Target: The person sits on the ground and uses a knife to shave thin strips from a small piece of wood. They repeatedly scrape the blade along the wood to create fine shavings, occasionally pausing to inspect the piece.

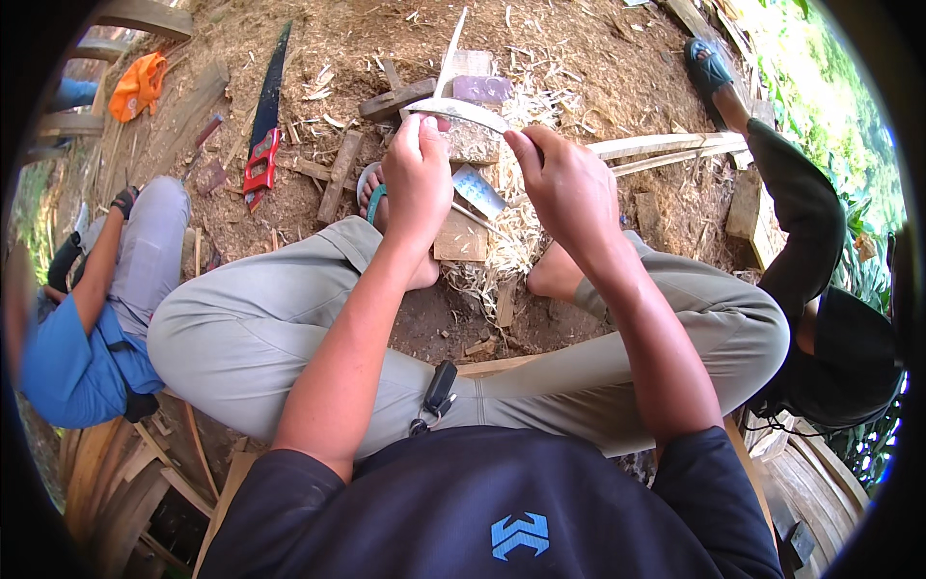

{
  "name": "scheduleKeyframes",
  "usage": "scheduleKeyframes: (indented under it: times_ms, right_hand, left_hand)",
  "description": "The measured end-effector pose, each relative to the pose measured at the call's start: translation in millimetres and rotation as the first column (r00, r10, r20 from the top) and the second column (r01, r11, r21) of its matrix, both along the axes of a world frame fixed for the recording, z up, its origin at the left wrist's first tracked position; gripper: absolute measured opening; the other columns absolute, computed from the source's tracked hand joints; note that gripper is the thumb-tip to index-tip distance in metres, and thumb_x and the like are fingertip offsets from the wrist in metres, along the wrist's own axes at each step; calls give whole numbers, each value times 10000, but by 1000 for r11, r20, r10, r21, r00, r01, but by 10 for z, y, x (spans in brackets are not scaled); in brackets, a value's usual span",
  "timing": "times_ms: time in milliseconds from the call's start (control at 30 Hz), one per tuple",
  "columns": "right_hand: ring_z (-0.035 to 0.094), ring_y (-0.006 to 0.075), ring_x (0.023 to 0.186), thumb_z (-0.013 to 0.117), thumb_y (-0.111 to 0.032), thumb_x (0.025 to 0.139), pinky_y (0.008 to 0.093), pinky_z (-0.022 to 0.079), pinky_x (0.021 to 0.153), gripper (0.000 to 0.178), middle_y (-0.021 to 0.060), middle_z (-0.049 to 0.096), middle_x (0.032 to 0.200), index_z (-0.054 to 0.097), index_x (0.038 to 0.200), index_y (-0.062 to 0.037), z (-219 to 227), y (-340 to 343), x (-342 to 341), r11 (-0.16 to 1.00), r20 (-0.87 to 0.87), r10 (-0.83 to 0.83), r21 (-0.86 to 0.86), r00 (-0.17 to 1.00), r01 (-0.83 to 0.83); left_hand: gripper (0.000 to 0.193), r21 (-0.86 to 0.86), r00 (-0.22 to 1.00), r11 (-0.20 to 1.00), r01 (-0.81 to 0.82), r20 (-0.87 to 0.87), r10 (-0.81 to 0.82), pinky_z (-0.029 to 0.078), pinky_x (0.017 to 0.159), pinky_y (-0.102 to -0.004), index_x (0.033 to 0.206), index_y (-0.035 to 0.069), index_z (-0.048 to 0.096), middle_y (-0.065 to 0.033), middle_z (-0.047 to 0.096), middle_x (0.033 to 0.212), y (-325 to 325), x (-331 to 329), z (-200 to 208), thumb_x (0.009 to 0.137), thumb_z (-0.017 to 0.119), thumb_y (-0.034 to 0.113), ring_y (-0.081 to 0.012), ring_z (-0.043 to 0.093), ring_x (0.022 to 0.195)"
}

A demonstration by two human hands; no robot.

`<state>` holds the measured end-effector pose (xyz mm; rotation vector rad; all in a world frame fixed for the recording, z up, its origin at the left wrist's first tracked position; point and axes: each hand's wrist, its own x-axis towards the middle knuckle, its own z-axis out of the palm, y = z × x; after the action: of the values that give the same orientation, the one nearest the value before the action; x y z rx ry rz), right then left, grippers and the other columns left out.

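Note:
A curved pale strip with a greyish face (468,111) spans the space between my two hands, bowed upward; what it is made of I cannot tell. My left hand (422,159) is closed around its left end, and my right hand (564,179) grips its right end, thumb along the top. Beyond the left hand, a thin light wooden strip (451,50) points away from me; whether it touches the curved strip is unclear. Wooden blocks (473,145) stand under and behind it. Between my forearms lies a flat bluish-white piece (479,191).
Shavings (526,106) cover the ground around the blocks. A red-handled handsaw (263,145) lies to the left, with an orange cloth (138,87) farther left. Long pale strips (666,145) lie right. One person in blue (87,357) sits left; another person's leg (796,183) extends at right.

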<state>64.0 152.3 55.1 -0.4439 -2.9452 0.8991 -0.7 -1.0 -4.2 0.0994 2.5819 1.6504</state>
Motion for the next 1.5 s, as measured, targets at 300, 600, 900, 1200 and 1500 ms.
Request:
scheduleKeyframes:
  times_ms: [300, 600, 900, 1200, 1500]
  right_hand:
    - [665, 350, 689, 517, -353, 989, 446, 511, 625, 346, 166, 674, 754, 645, 859, -60, -109, -81, 51, 996, -124, -28, 84, 992, 39]
    - [617, 284, 538, 477, -376, 1018, 415, 458, 508, 394, 122, 636, 657, 618, 843, -52, -72, 172, -81, 978, -47, -201, 41, 978, 203]
    - [641, 392, 642, 525, -353, 979, 485, 495, 600, 358, 200, 634, 668, 666, 853, -49, -9, 17, -6, 994, -70, -16, -105, 997, 8]
    - [644, 396, 649, 521, -353, 979, 487, 498, 607, 358, 202, 638, 669, 665, 846, -54, -58, -20, 1, 996, -44, 0, -87, 999, -4]
    - [659, 379, 702, 509, -358, 986, 480, 504, 662, 361, 190, 660, 714, 658, 854, -58, -148, 33, -37, 992, -83, -130, -13, 988, 129]
  left_hand:
    - [277, 11, 1000, 1000, 3, -1, -3, 466, 617, -377, 916, -4, 608, -124, 622, 721, -10, -26, -44, 1006, 425, 184, -243, 610, 652]
    - [240, 87, 997, 993, 79, -1, -79, 411, 517, -318, 918, 10, 592, -63, 560, 645, 71, 77, 54, 1004, 429, 164, -145, 524, 538]
    - [272, 155, 993, 987, 43, 100, -59, 314, 487, -235, 948, 18, 574, 39, 449, 634, 65, 57, 29, 1041, 423, 224, -41, 391, 547]
    - [270, 104, 997, 994, 12, 79, -21, 433, 566, -333, 882, -2, 579, -86, 578, 669, 37, 38, 22, 1009, 420, 175, -166, 547, 586]
    - [228, 93, 997, 994, 60, 53, -65, 417, 557, -330, 884, 17, 581, -81, 572, 673, 60, 71, 70, 996, 432, 150, -167, 530, 578]
